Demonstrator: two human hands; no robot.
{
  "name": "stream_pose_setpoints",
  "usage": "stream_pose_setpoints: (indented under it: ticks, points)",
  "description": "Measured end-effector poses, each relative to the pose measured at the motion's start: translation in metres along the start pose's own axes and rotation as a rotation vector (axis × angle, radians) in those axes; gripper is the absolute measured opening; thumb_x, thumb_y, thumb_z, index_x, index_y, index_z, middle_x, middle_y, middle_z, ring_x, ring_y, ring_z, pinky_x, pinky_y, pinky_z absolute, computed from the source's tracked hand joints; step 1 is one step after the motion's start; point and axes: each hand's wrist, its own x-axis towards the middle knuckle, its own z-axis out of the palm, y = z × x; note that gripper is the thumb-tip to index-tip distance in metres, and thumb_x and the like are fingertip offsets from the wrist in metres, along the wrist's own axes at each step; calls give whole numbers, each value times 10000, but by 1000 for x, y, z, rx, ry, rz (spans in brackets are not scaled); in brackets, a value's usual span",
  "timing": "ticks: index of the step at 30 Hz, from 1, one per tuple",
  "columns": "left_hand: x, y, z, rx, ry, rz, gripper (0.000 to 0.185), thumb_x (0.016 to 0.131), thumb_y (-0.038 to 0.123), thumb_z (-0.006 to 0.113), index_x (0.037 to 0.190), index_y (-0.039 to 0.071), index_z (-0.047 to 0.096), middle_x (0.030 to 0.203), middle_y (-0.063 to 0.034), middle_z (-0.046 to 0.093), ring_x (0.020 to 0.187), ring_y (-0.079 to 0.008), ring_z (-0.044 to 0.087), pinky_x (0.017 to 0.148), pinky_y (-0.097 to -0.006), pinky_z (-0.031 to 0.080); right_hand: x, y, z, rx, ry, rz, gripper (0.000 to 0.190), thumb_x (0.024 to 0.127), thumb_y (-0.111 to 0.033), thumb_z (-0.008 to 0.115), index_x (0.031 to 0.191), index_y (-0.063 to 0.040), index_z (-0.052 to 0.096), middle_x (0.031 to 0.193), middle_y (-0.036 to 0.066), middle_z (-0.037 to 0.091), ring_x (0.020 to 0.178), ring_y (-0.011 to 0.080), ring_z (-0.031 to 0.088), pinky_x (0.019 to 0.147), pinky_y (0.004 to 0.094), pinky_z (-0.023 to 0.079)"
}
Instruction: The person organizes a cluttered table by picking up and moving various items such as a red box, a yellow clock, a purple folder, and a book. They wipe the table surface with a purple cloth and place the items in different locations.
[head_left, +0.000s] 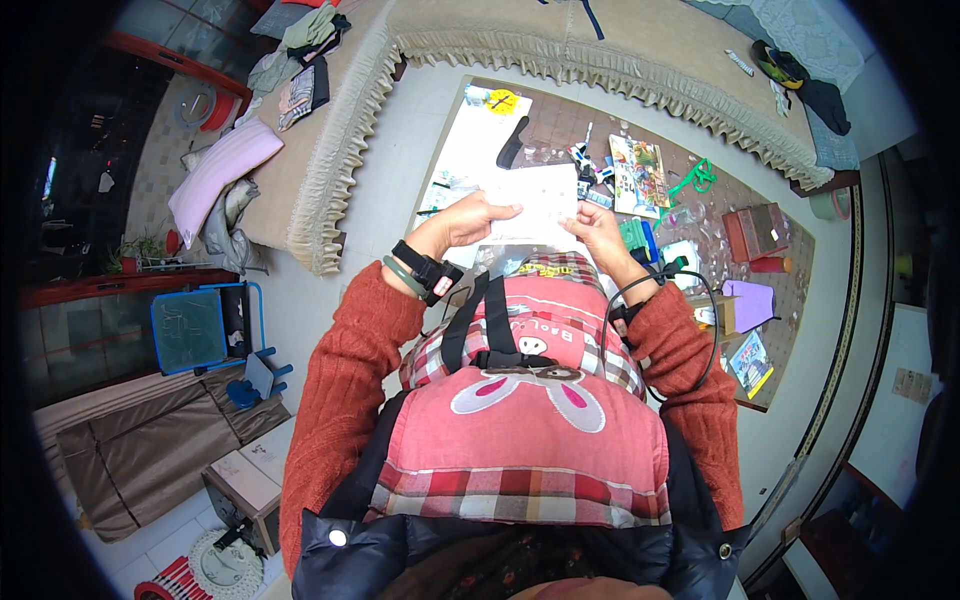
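A white sheet of paper (536, 202) is held up before me over the near side of the low table. My left hand (480, 217) grips its left edge, the thumb lying across the front. At the lower right corner my right hand (596, 229) pinches the paper between thumb and fingers. Faint marks show on the bright sheet, but I cannot tell what they are. Just behind it lies a dark-handled object (514, 142). More white paper (480, 139) covers the table's left part, with a yellow round clock-like thing (503, 102) at its far end.
On the table are a colourful book (639, 174), green ribbon (697, 177), a reddish-brown box (756, 231), a purple item (750, 304) and a booklet (751, 362). A sofa with a ruffled cover (600, 37) runs behind and to the left. A black cable (709, 289) loops at my right wrist.
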Motion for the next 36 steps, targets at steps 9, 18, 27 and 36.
stream_pose_setpoints:
  ticks: [9, 18, 27, 36]
  points:
    - [10, -15, -7, -110, -58, -28, 416, 852, 99, 566, 1223, -39, 438, 1167, -115, 537, 1057, -180, 525, 898, -295, 425, -3, 3, -6, -39, 41, 5, 43, 802, -60, 625, 778, -48, 591, 669, -50, 571, 574, 4, 451, 525, 167, 331]
    - [8, -37, -40, 338, 189, -57, 220, 854, 182, 583, 995, 14, 606, 847, 4, 614, 709, -60, 545, 614, -215, 455, -5, 23, -22, -85, 45, 118, 38, 812, -59, 611, 780, -44, 597, 676, -23, 592, 596, 44, 523, 562, 187, 418]
    - [-6, -32, -30, 912, 388, 216, 158, 820, 153, 605, 875, 5, 614, 733, -43, 579, 627, -97, 509, 564, -264, 429, 0, 17, -11, -198, 47, 167, 166, 763, -66, 674, 914, -48, 610, 783, -3, 598, 624, 31, 502, 568, 179, 410]
    - [-12, -5, 21, 1912, 411, 905, 117, 675, 136, 536, 742, 59, 594, 1017, -105, 522, 1154, -261, 412, 1020, -451, 258, -9, -46, 21, -645, 59, -406, 579, 639, -155, 772, 1163, -85, 533, 906, 16, 519, 602, 59, 440, 552, 197, 401]
